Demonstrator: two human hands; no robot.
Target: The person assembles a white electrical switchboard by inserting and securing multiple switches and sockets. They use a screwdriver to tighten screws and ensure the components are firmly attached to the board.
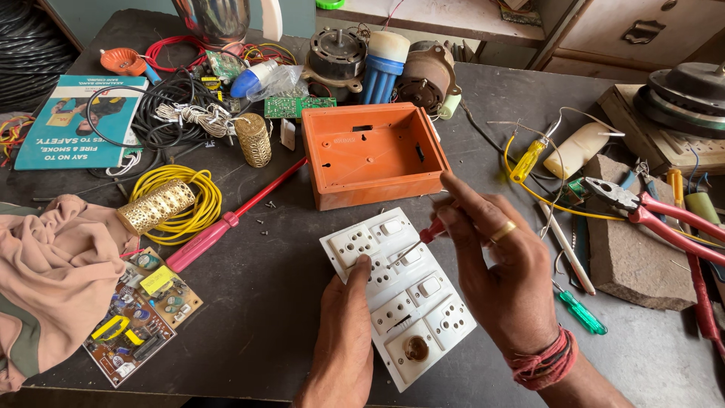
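A white switchboard plate (411, 302) with sockets and switches lies flat on the dark table in front of me. My left hand (341, 336) rests on its left edge, a fingertip pressing near a socket. My right hand (507, 276) is shut on a small red-handled screwdriver (430, 231), whose tip touches the plate near the middle. An open orange plastic box (374, 155) stands just behind the plate.
A long red screwdriver (226, 221), yellow wire coil (198, 200), circuit board (140, 321) and pink cloth (53, 279) lie at the left. Red pliers (653, 213), a green screwdriver (580, 311), a yellow screwdriver (529, 159) and a stone block (630, 261) lie at the right. Motors (424, 79) stand behind.
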